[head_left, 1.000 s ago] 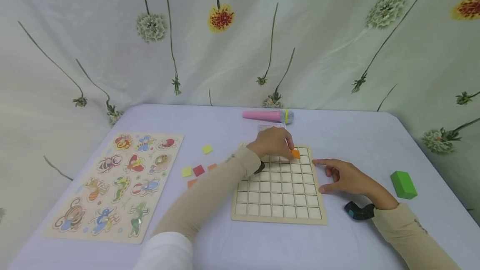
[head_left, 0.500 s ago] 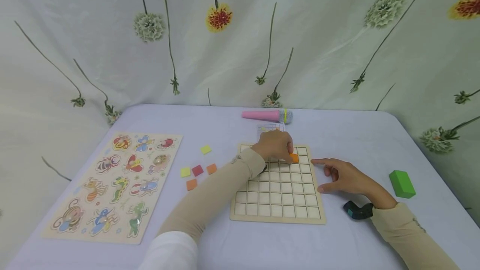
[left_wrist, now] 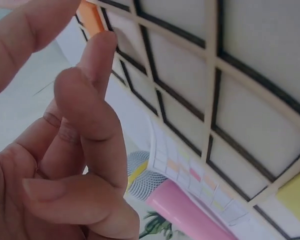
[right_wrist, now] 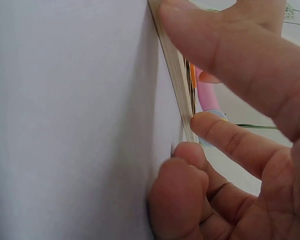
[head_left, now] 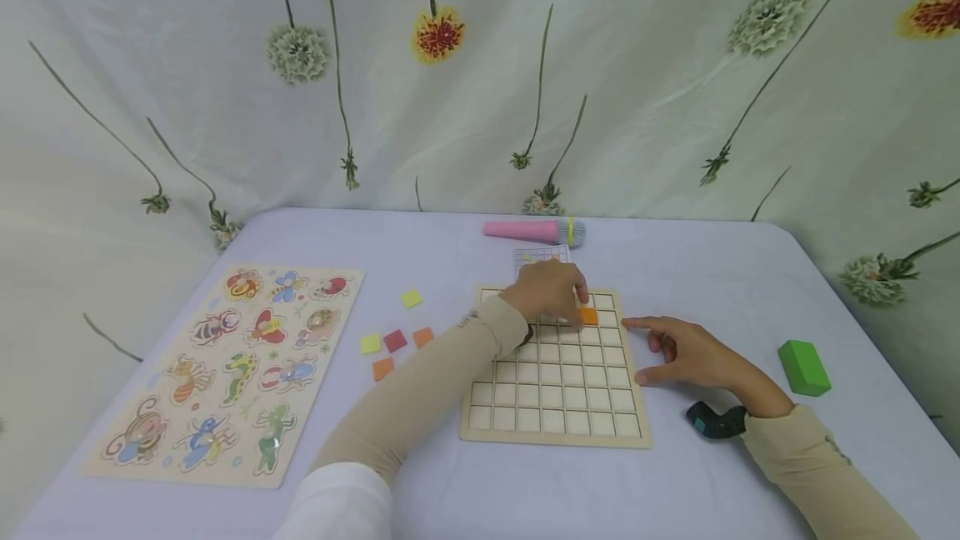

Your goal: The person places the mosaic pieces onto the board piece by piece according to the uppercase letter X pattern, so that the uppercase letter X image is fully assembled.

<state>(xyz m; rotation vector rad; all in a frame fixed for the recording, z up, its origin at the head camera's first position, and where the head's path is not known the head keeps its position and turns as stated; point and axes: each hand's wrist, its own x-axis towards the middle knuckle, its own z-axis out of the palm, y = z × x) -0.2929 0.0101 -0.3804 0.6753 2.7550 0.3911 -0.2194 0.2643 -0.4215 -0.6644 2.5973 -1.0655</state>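
My left hand (head_left: 550, 290) reaches over the gridded wooden board (head_left: 555, 442). Its fingertips touch the left side of an orange square tile (head_left: 590, 317), which lies flat in a cell near the board's far right corner. In the left wrist view the lower fingers curl loosely, and the orange tile (left_wrist: 91, 19) shows at the fingertips. A yellow tile (left_wrist: 296, 197) sits in another cell there, hidden by the left hand in the head view. My right hand (head_left: 693, 354) rests at the board's right edge, index finger and thumb touching its side (right_wrist: 177, 75).
Loose yellow, red (head_left: 394, 341) and orange (head_left: 423, 337) tiles lie left of the board. Beyond it are a printed grid card (head_left: 541, 254) and a pink toy microphone (head_left: 522, 230). An insect puzzle board (head_left: 262, 340) lies at left, a green block (head_left: 805, 368) at right.
The orange tile, tilted in the left hand's fingers a second ago, now lies flat in a cell. The left fingers have drawn slightly left on it. The right hand stays put.
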